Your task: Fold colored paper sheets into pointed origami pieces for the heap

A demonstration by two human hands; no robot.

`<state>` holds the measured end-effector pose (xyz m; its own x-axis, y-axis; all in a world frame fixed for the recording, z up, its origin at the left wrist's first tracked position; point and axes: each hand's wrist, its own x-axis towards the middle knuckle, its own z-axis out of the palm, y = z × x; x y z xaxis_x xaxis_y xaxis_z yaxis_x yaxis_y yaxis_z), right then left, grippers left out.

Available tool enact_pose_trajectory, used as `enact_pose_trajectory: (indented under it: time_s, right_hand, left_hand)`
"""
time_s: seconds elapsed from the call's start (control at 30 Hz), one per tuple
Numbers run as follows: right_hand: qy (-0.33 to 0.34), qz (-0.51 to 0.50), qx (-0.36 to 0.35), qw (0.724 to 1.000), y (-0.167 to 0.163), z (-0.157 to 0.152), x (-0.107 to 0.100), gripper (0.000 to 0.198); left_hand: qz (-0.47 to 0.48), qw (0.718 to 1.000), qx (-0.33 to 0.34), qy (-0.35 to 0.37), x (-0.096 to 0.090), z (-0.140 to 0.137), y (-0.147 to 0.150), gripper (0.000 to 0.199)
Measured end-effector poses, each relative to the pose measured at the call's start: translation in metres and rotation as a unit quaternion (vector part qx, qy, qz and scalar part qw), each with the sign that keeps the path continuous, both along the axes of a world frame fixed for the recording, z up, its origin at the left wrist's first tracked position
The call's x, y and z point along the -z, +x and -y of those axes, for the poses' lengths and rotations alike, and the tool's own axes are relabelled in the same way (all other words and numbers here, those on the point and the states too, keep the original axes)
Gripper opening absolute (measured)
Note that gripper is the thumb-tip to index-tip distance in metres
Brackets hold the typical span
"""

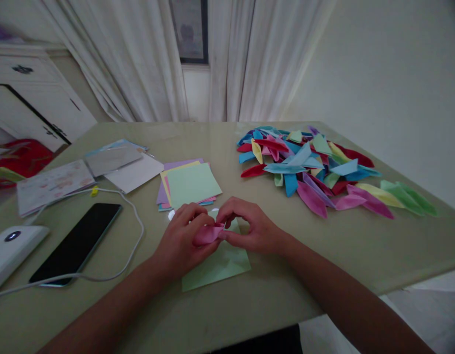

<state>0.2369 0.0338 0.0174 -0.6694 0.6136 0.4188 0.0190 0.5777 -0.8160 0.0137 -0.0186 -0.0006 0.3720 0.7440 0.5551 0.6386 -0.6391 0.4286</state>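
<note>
A small folded piece of pink paper (206, 235) is held between my two hands. My left hand (186, 236) wraps round its left part, and the fingers hide some of it. With thumb and forefinger, my right hand (249, 227) pinches its right end. Beneath both hands a light green paper sheet (222, 265) lies flat on the table. Just beyond them sits a stack of coloured square sheets (192, 182), a green one on top. Two small white round things (171, 215) show partly behind my fingers; their kind is unclear.
A heap of folded coloured paper pieces (301, 162) covers the back right of the table (345, 265). At left lie a black smartphone (79, 241), a white device (15, 250), a looping white cable (138, 246) and several flat packets and papers (57, 184). Curtains (138, 59) hang behind.
</note>
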Motion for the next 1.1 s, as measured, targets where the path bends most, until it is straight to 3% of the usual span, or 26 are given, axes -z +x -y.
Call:
enact_pose_trajectory:
  time_s: [0.23,0.4,0.63,1.1]
  right_hand:
    - [0.01,-0.009,-0.003,1.0,0.001,0.0,0.001,0.022]
    - [0.041,0.011,-0.02,0.999,0.001,0.0,0.001,0.013]
    - [0.029,0.028,0.002,0.999,0.002,0.001,-0.002,0.011]
    - [0.095,0.104,0.009,0.99,0.007,-0.006,-0.001,0.014]
  left_hand:
    - [0.008,0.999,-0.001,-0.037,-0.002,-0.001,0.003,0.015]
    - [0.017,0.997,0.008,-0.07,-0.005,-0.001,0.001,0.022]
    - [0.054,0.982,0.06,-0.173,-0.015,-0.004,-0.003,0.021]
    - [0.039,0.981,0.076,-0.173,-0.011,-0.009,-0.007,0.024]
